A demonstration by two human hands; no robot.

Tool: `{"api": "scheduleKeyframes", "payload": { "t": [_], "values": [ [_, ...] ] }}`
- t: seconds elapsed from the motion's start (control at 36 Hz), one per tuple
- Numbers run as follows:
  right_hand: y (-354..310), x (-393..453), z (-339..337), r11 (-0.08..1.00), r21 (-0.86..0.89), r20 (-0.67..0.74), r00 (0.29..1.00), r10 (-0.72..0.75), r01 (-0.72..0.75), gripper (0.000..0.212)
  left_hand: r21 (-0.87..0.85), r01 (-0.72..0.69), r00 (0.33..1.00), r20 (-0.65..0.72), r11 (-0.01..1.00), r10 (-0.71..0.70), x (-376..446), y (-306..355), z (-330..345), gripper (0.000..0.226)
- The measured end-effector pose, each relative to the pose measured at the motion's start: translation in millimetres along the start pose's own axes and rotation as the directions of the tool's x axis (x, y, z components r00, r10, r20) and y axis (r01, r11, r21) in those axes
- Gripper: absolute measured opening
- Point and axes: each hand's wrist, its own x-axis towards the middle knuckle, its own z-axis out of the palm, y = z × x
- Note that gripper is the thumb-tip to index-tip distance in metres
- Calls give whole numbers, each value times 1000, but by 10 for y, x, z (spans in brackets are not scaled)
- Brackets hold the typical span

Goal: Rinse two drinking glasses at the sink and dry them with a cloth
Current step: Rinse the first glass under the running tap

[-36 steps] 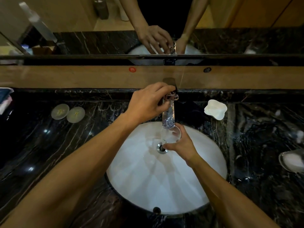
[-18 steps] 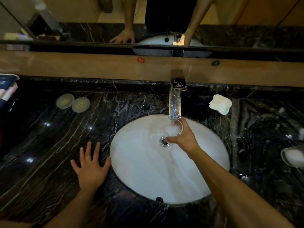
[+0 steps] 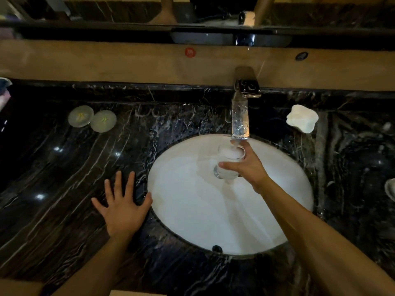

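Rinsing the first glass. The right hand (image 3: 249,167) wraps its grip around a clear glass (image 3: 228,162), thumb across the near wall and fingers curled behind, and holds it upright over the white sink (image 3: 192,210), directly under the faucet (image 3: 240,116), above the drain. Water falls from the spout into the mouth of the glass, which looks nearly full and frothy. The left hand (image 3: 121,208) lies flat on the dark marble counter (image 3: 64,189) just beside the sink's rim, fingers spread and holding nothing; we read it as a brace. To do this step well, we judge that the glass should stay centred under the stream until it overflows, then be tipped and turned so water sweeps the whole inner wall and the rim before it is emptied into the sink. A wet glass is slippery, so we would hold the grip low and firm, and keep the rim clear of the metal spout, which sits very near it. A second glass and a drying cloth cannot be made out with certainty here.
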Motion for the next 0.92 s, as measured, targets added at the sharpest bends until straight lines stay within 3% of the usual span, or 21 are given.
{"api": "scheduleKeyframes", "payload": {
  "t": [0.17,0.39,0.47,0.64,0.92],
  "values": [
    [-7,-46,69,997,66,-22,999,-36,37,86,0,-5,1000,-11,1000,5,10,5,-6,85],
    [-21,-85,63,956,-268,-192,966,-174,119,81,-5,-6,1000,-14,1000,6,-4,15,-23,85],
    [-35,-60,-33,876,-470,-172,962,-210,107,81,-8,-9,1000,-16,1000,9,-6,10,-19,85],
    [-58,-70,-172,716,-698,-108,988,-106,1,84,-7,-10,1000,-10,1000,10,6,11,-23,86],
    [0,-134,-245,446,-894,-69,996,-60,-35,86,-11,-14,1000,-5,1000,14,11,10,-50,86]
  ]
}}
